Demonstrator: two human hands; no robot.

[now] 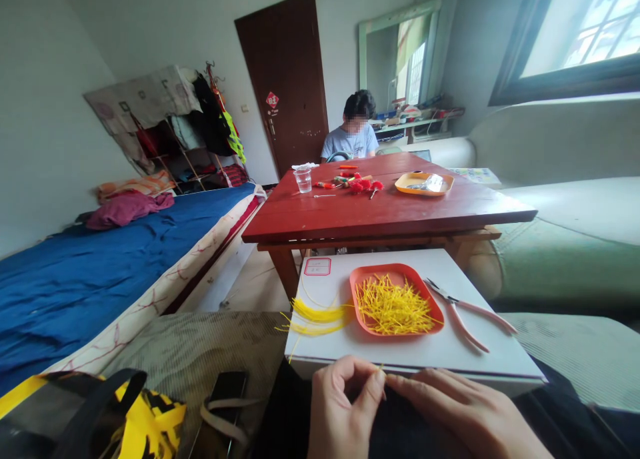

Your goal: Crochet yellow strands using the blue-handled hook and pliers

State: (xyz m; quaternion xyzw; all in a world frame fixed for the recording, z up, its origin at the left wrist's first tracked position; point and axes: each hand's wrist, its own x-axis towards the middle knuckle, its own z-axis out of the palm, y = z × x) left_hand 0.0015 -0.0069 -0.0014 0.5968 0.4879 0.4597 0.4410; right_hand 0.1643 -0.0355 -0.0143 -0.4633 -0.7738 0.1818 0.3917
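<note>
A: Quick, far left. Bed?
B: One bed, blue sheet. In front of it, one bag, black and yellow, no readable text. Then one phone, dark, pale strap across it.
A: Writing?
B: Door: red diamond sticker, looks like "B" plus another character, unsure. Smaller marks under it, unreadable.
A: Next.
B: One clear cup on the red bench. Nearer, one white box; its label has a red border, two rows, too small to read. Right below, yellow strands, one loose bundle, too many to count.
A: Left hand?
B: Left hand, fingers pinched on one yellow piece, only its tip visible, at the box's near edge.
A: Middle?
B: One person behind the bench, head down. Red bits on the bench, overlapping, no sure count. One orange tray on the box, heaped with short yellow pieces, uncountable. One yellow tray on the bench, clear packet inside.
A: Right hand?
B: Right hand, fingertips against the left's at the piece; can't tell if they grip it.
A: Last?
B: One pair of pliers, pink handles, right of the orange tray.
</note>
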